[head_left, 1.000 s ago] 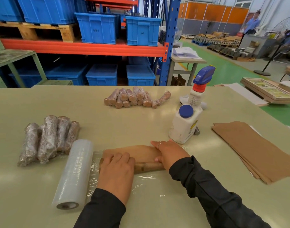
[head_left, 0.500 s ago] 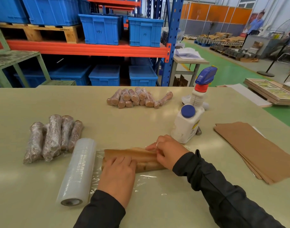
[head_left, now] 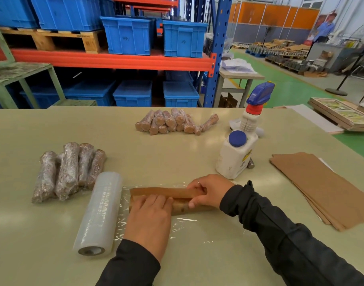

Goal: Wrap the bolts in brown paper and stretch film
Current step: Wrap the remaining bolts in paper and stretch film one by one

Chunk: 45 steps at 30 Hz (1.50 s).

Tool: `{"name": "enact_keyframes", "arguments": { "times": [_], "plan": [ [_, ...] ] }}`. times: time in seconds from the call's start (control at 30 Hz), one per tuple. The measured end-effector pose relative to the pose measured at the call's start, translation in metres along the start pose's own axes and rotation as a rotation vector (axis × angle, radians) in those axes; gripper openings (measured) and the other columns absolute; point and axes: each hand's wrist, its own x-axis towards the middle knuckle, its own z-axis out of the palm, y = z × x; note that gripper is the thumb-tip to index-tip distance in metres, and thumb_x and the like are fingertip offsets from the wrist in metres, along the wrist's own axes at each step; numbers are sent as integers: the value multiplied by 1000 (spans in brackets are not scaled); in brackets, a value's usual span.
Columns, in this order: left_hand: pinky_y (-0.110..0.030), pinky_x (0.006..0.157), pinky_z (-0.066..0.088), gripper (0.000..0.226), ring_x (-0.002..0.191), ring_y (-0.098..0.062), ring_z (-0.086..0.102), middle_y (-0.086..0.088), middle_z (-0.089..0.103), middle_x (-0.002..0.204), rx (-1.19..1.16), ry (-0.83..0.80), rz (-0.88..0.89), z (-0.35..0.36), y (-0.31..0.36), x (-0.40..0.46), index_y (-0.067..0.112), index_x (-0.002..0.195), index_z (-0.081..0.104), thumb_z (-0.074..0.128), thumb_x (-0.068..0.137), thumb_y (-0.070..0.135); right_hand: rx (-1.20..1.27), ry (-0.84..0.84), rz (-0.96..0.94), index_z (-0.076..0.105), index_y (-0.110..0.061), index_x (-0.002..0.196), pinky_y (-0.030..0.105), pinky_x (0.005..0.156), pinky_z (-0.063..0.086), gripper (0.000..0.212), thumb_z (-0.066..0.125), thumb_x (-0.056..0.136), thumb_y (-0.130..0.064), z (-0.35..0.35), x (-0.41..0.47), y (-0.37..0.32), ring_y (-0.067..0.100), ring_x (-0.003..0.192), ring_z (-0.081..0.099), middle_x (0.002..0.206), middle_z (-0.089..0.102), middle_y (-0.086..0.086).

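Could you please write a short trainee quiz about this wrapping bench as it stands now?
1. True or false: the clear stretch film roll stands upright.
2. Which of the hands grips the brown paper-wrapped bundle's end: A left, B right?
3. Fill in: the flat brown paper sheets lie to the ___ of the white plastic bottle with the blue cap.

Key: 1 false, it lies on its side; 2 B; 3 right.
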Motion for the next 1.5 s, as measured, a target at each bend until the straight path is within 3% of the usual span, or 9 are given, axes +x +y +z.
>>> {"name": "enact_keyframes", "arguments": {
  "times": [0.23,0.4,0.5,0.6,0.73,0.87,1.03,1.2,1.5],
  "plan": [
    [-23,38,35,51,39,-17,53,1,54,50,-107,-44,-168,-5,-4,13,11,64,64,95,24,13,91,120,-175,72,-14,103,4,64,32,23,69,81,-10,14,-9,-1,-1,55,46,57,38,-13],
    [-45,70,54,59,71,-29,66,-8,67,81,-48,19,-20,-11,-17,21,16,73,70,92,19,14,71,160,-243,72,-16,104,7,64,33,22,66,83,-10,20,-14,-1,1,54,43,61,40,-12],
    [-17,37,44,43,38,-14,52,6,54,50,-117,-97,108,-9,-22,18,22,51,60,91,27,6,-43,153,-240,65,-27,115,14,65,33,29,59,89,-16,20,-17,2,2,59,40,63,35,-13],
    [-12,32,33,42,30,-12,46,5,50,44,-114,-126,155,-4,-23,14,19,47,59,90,23,2,-299,108,-231,60,-29,124,24,71,38,33,49,93,-22,20,-24,10,6,72,39,76,33,-12],
    [-14,34,40,15,39,-13,57,4,59,52,-139,-108,183,-4,-25,9,19,53,67,80,49,24,-341,80,-238,55,-39,125,28,72,39,35,46,94,-26,20,-39,15,16,77,47,89,45,-4],
    [-21,57,40,43,72,-15,65,4,61,88,-38,-175,66,-12,-14,25,20,86,67,32,93,45,-298,98,-261,57,-44,121,21,73,37,32,51,90,-38,20,-43,15,15,81,51,92,56,-2],
    [-29,69,34,40,106,-27,57,-2,51,120,134,-448,-21,2,-3,45,22,126,42,48,92,42,-264,59,-201,60,-42,118,24,77,42,30,52,89,-41,22,-43,13,13,83,52,91,54,-3],
    [-31,68,30,24,107,-28,54,-5,55,118,235,-498,64,6,5,49,12,116,54,43,97,22,-201,123,-119,70,-21,100,28,75,44,27,51,91,-36,15,-37,10,17,77,54,83,58,-2],
    [-27,67,31,31,103,-21,54,4,53,115,113,-314,1,8,-8,38,24,117,50,36,96,42,-544,254,-106,49,-28,127,30,90,28,36,47,91,-36,20,-17,0,19,109,45,116,52,-2]
  ]
}}
